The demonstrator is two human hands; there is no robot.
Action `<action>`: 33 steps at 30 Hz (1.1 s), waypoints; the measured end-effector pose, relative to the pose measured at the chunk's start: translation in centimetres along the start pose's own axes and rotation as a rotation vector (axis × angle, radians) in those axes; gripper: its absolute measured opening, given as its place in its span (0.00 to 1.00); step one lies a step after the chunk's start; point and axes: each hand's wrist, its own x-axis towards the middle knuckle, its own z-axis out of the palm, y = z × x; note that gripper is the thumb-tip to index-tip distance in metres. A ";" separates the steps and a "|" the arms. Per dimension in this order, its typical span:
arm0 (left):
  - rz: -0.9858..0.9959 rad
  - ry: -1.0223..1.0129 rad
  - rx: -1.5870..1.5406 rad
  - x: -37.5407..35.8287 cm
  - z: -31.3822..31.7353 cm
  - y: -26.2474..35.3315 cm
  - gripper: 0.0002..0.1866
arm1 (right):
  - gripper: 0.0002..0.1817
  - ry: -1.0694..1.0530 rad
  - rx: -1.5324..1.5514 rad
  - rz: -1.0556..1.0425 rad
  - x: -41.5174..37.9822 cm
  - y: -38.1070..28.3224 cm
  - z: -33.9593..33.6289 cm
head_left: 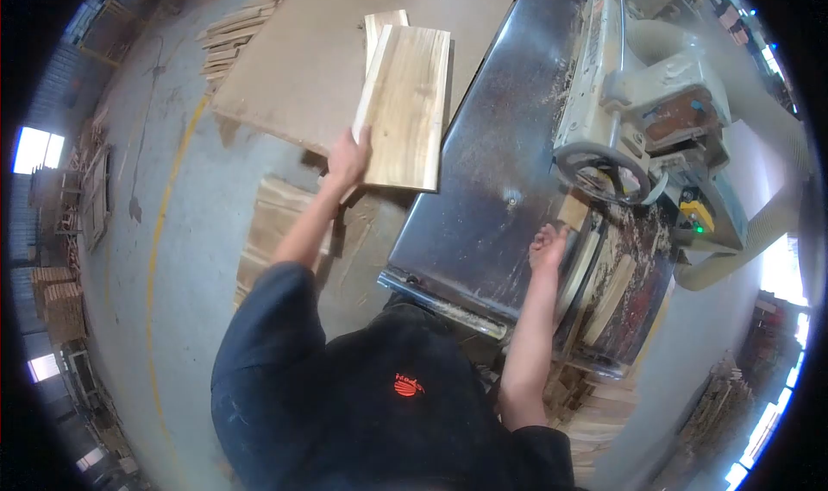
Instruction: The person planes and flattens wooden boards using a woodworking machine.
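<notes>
My left hand (348,158) grips the lower left edge of a pale wooden board (405,103), thumb on its face. The board is raised at the left side of the dark metal machine table (466,223). A second board (379,27) lies partly behind it. On the right, my right hand (548,248) is closed, its fingers curled at the near end of a short wood piece (573,208). That piece points toward the handwheel (604,173) of the saw-like machine (664,103); my fingers partly hide where they meet it.
A large brown panel surface (302,68) adjoins the machine table. Narrow wood strips (614,292) and sawdust lie by the machine's right side. Stacked boards (274,228) sit low at left, with more strips (241,29) behind. A ribbed hose (742,262) curves at right.
</notes>
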 end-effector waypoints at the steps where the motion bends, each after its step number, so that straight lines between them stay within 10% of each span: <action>1: -0.012 -0.010 -0.072 -2.0 -0.3 0.4 0.38 | 0.36 -0.009 -0.017 -0.040 -0.7 0.9 -0.5; 6: -0.024 -0.109 -0.255 -13.6 -3.6 -0.4 0.33 | 0.28 -0.225 -0.290 -0.233 -9.1 5.7 -4.7; 17: -0.043 -0.175 -0.279 -35.5 -3.3 -1.4 0.35 | 0.38 -0.601 -0.544 0.048 -20.2 18.6 -16.3; 23: 0.037 -0.331 -0.354 -39.2 -1.0 -1.7 0.34 | 0.37 -0.390 -0.665 -0.062 -28.2 12.8 -17.1; 26: -0.166 -0.644 -0.870 -38.6 1.3 -3.0 0.33 | 0.35 -0.901 -0.498 -0.331 -34.1 7.4 -16.1; 27: -0.555 -0.904 -1.213 -39.3 0.0 -0.9 0.35 | 0.33 -1.031 -0.495 -0.289 -35.7 5.7 -15.7; 30: -0.551 -1.681 -2.000 -39.6 0.6 -1.1 0.36 | 0.31 -1.376 -0.165 -0.288 -37.6 6.0 -12.0; 33: -0.619 -1.551 -2.277 -40.5 -2.7 2.0 0.37 | 0.24 -1.252 -0.552 -0.625 -38.3 5.7 -8.9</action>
